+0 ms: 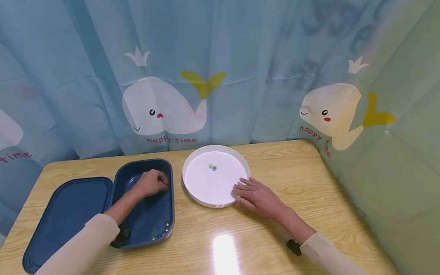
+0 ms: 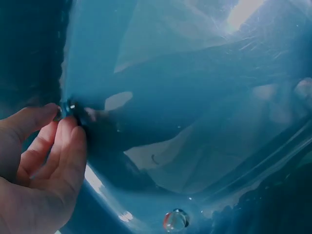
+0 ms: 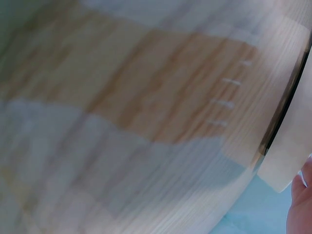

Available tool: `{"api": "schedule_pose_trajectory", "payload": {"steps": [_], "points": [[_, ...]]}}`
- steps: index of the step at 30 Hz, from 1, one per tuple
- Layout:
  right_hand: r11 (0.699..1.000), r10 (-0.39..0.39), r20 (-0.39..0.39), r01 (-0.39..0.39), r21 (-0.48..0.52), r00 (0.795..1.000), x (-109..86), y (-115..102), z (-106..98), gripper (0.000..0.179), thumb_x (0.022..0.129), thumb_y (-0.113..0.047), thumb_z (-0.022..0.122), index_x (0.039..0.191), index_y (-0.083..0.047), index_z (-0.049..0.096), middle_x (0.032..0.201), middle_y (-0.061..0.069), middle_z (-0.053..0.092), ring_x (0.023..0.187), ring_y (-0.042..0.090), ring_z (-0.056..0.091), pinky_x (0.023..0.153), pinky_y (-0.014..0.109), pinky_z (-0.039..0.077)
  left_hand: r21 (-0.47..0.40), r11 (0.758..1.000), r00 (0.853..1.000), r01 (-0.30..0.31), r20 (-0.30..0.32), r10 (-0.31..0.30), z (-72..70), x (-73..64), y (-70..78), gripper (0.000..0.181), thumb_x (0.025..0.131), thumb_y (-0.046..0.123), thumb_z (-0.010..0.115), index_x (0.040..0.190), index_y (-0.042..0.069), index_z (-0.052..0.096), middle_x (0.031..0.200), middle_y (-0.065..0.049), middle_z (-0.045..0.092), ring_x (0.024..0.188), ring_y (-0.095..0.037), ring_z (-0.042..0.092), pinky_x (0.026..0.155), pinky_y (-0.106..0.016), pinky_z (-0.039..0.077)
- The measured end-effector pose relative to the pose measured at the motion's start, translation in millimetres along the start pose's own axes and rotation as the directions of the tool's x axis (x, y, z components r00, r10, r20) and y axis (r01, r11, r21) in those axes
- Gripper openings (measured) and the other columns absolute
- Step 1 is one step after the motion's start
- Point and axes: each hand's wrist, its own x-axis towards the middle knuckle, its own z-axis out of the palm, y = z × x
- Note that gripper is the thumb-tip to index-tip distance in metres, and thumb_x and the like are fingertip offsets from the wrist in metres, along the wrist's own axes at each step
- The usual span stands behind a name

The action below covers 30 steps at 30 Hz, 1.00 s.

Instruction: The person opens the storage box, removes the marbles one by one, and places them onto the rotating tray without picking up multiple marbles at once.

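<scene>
Lid: lying flat beside the box.
Box: marbles inside, left hand pinching one.
Plate: two marbles, right hand at rim, fingers loose.

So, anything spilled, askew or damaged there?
Nothing stands out: two small glass marbles sit inside the white round tray, more marbles lie within the dark-blue rectangular box, and its dark-blue rectangular lid rests beside it.

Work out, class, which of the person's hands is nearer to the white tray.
Right. The right hand is at the near right rim of the white tray; the left hand is away from it, inside the blue container left of the tray.
</scene>
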Motion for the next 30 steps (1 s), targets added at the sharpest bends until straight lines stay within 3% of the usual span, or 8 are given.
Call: {"api": "schedule_pose_trajectory", "payload": {"steps": [7,18,30], "points": [[1.000,0.009,0.001,-0.009,0.007,1.000,-0.7,0,2,0.035,0.099,-0.027,0.063,0.129,-0.011,0.068,0.132,0.006,0.064,0.134,0.028,0.048,0.112,0.050,0.030,-0.032,0.999,0.999,-0.021,-0.039,0.020,-4.4,-2.9,-0.1,0.005,0.087,0.001,0.067,0.083,0.000,0.069,0.076,-0.007,0.064,0.068,-0.021,0.057,0.062,-0.033,0.047],[1.000,0.022,0.009,-0.022,0.017,1.000,-0.8,-1,3,0.036,0.100,-0.028,0.062,0.131,-0.010,0.067,0.133,0.006,0.063,0.135,0.028,0.046,0.112,0.051,0.030,-0.090,0.996,0.998,-0.025,-0.058,0.019,-17.8,-12.7,4.8,0.009,0.088,0.002,0.065,0.094,-0.001,0.071,0.081,-0.005,0.067,0.072,-0.020,0.058,0.068,-0.035,0.048],[1.000,0.025,0.010,-0.026,0.019,1.000,-1.0,-1,2,0.035,0.100,-0.028,0.061,0.130,-0.011,0.068,0.133,0.006,0.063,0.135,0.029,0.047,0.112,0.050,0.029,-0.153,0.988,0.994,-0.032,-0.110,0.015,-28.9,-12.1,31.8,0.013,0.094,0.011,0.067,0.103,0.001,0.068,0.094,-0.011,0.067,0.085,-0.026,0.060,0.075,-0.037,0.051]]}}
